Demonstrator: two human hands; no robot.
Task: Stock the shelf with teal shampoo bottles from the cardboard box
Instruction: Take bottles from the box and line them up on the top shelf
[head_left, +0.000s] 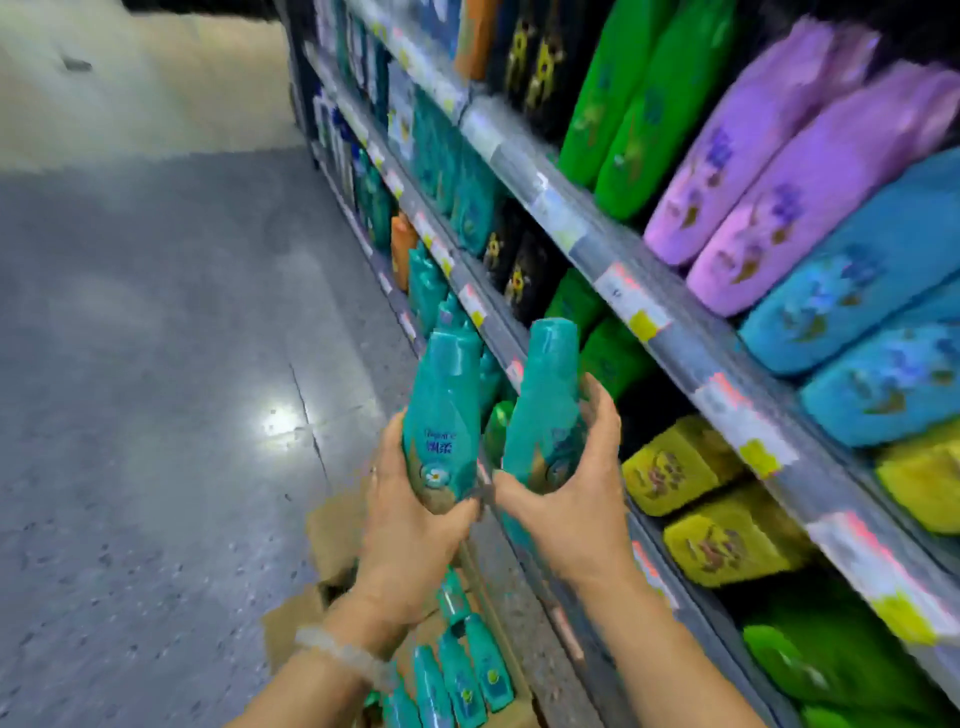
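Two bottles up, box below

Your left hand (410, 525) and right hand (576, 499) each wrap fingers round a bottle (441, 415) base near the shelf (613, 244); smooth, probably slippery plastic, so grip low and firmly.

- Shelving (613, 244) is set along the right; floor (156, 312) lies to its left.
- Box (322, 613) is placed on the floor beside the shelving foot, below the hands.
- Bottles (467, 670) are laid in the box.
- One bottle (441, 431) is held up in the left hand (410, 525), another (543, 410) just right of it in the right hand (576, 488), both before the shelf edge.
- Further bottles (426, 291) are stood on a shelf behind the held pair.
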